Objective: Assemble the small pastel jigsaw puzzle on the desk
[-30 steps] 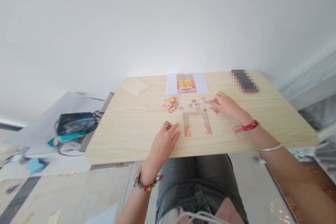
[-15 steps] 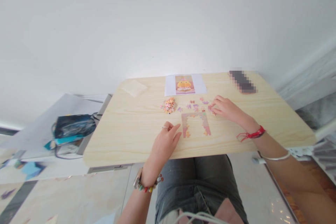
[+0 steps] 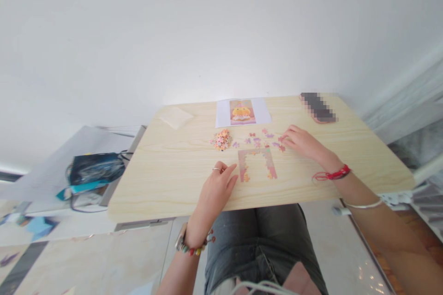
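A partly joined jigsaw frame [image 3: 256, 163] in pinks and oranges lies on the light wooden table [image 3: 166, 175]. My left hand [image 3: 215, 189] rests flat on the table just left of it, fingers stretched out. My right hand [image 3: 300, 141] reaches to the loose puzzle pieces [image 3: 263, 138] above the frame's right corner, fingertips pinched on or touching one small piece. A heap of puzzle pieces [image 3: 220, 139] sits above the frame to the left. A reference picture sheet [image 3: 242, 112] with a yellow figure lies at the far edge.
A blurred dark flat object [image 3: 317, 107] lies at the table's far right. A pale square packet [image 3: 176, 117] is at the far left. A dark bag with blue items [image 3: 93, 169] sits on a lower surface left of the table. A white wall rises behind.
My right hand drew slightly back and right among the loose pieces. My left hand stayed put. The view shifted a little.
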`<state>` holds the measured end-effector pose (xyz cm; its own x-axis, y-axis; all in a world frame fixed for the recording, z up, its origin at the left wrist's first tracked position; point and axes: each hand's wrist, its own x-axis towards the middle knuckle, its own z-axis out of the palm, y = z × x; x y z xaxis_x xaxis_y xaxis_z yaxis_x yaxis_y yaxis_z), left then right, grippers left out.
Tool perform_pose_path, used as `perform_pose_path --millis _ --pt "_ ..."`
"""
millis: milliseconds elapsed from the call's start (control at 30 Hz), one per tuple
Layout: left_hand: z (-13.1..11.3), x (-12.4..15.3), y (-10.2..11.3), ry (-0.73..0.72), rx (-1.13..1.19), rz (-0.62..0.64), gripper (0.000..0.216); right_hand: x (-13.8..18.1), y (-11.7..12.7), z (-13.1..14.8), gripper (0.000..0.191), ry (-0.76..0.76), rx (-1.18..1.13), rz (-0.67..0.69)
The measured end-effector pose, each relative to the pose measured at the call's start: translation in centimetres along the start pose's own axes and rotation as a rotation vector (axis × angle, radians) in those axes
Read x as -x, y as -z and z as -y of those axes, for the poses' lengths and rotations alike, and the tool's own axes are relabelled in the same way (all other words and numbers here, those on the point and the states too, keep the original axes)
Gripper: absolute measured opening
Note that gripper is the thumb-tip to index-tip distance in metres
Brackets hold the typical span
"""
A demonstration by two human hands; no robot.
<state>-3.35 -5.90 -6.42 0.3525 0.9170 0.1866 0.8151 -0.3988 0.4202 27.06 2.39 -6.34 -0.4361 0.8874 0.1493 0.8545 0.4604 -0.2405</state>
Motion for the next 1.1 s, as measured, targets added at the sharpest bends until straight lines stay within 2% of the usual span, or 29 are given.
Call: perform_pose_path --millis 400,533,667,867,967,1100 --pt "0.0 0.1 0.1 -0.002 0.012 -0.013 0.028 2.1 -0.5 2.0 0.012 -0.032 -0.143 -0.002" --pt "-0.4 0.3 0.3 0.002 0.061 -0.029 0.028 2.8 0.2 3.8 0.011 -0.044 -0.170 -0.050" --pt "-1.9 0.1 0.2 0.020 0.242 -0.087 0.024 3.4 1.1 7.6 0.008 -0.008 -0.209 -0.168" --pt "-4.7 -0.9 -0.2 0.174 0.568 -0.157 0.017 3.1 1.3 13.1 0.005 0.055 -0.195 -0.318" --pt "-5.3 -1.1 -0.2 0.199 0.667 -0.154 0.014 3.1 1.2 14.3 0.007 0.082 -0.152 -0.380" --pt "-5.3 -1.2 -0.1 0.207 0.746 -0.126 0.014 3.3 1.2 14.4 0.010 0.085 -0.158 -0.402"
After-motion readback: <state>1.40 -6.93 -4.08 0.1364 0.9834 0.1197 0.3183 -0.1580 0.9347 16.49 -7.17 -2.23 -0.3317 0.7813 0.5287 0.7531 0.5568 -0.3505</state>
